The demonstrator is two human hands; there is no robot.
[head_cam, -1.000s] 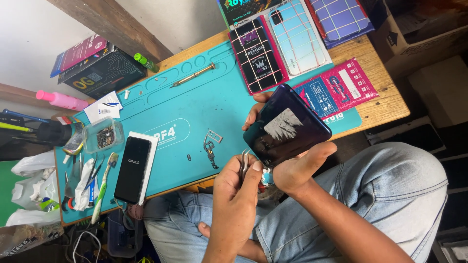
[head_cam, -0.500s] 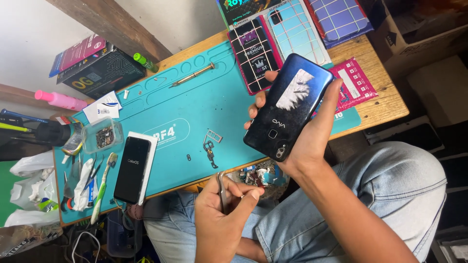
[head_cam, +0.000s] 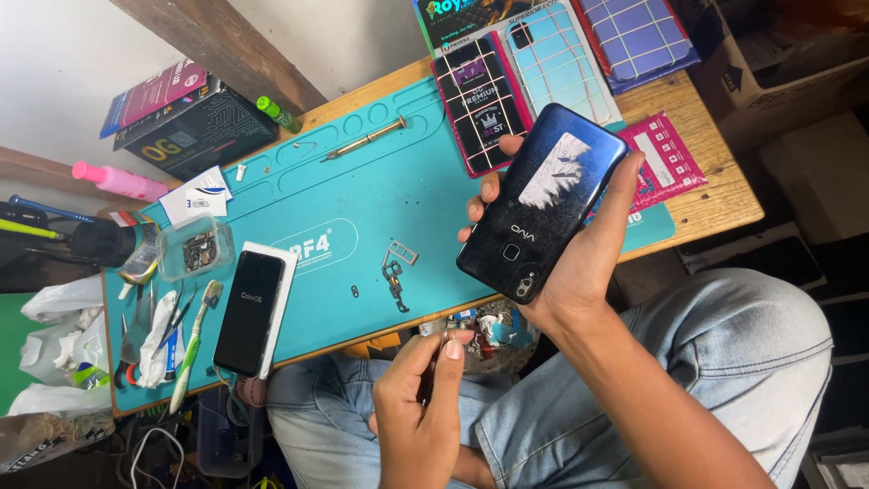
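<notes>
Our teal mat (head_cam: 362,208) covers most of the wooden bench (head_cam: 715,195), its near edge running just above our knees. The middle of the mat is open; things crowd its left end and the far right corner. There, flat packets (head_cam: 543,63) overlap the mat's far edge. At the left end a second phone (head_cam: 252,312) lies face up near the mat's near edge, with a toothbrush (head_cam: 192,344) beside it.

Our right hand (head_cam: 579,263) holds the dark blue phone (head_cam: 541,213) up over the mat's right end, back cover toward us, camera end low. The thumb presses one long edge and the fingertips wrap the other, a firm clasp across its width.

Our left hand (head_cam: 421,398) sits lower, off the mat's near edge above our lap, thumb and forefinger pinched on a thin tool (head_cam: 433,367); we cannot tell its kind.

A screwdriver (head_cam: 364,139) lies near the far edge. Small metal parts (head_cam: 396,272) rest mid-mat, just left of the phone.
</notes>
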